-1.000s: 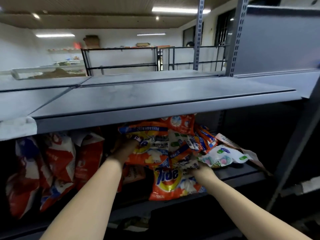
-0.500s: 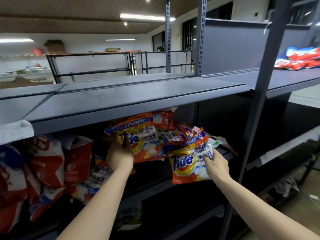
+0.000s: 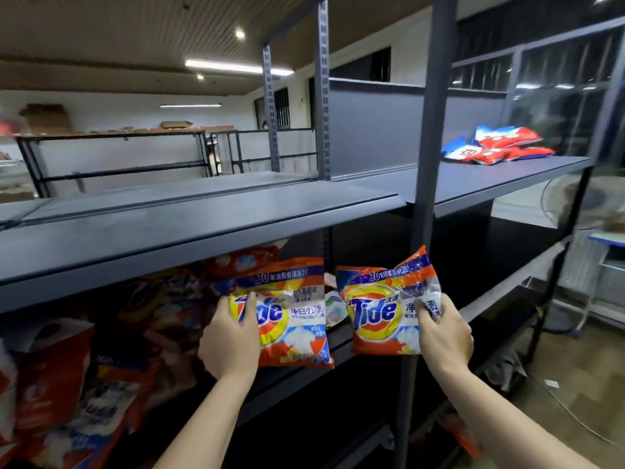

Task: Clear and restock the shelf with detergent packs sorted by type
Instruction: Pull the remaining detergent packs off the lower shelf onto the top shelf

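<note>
Two orange Tide detergent packs are lifted in front of the grey metal shelf [image 3: 203, 231]. My left hand [image 3: 231, 336] grips the left Tide pack [image 3: 291, 319] by its left edge. My right hand [image 3: 443, 336] pinches the right Tide pack [image 3: 382, 313] at its right side, in front of the upright post. Behind them, on the lower shelf board, lie more mixed packs [image 3: 243, 262], partly hidden in shadow.
Red and white packs [image 3: 50, 384] lean at the lower left. A pile of red and blue packs [image 3: 493, 145] lies on the upper shelf to the right. A dark upright post [image 3: 429, 130] divides the bays. The right bay's lower boards are dark.
Both hands pulled outward from the pile, each now holding a separate Tide pack clear of the shelf. The view swung to the right, bringing the right bay into sight.
</note>
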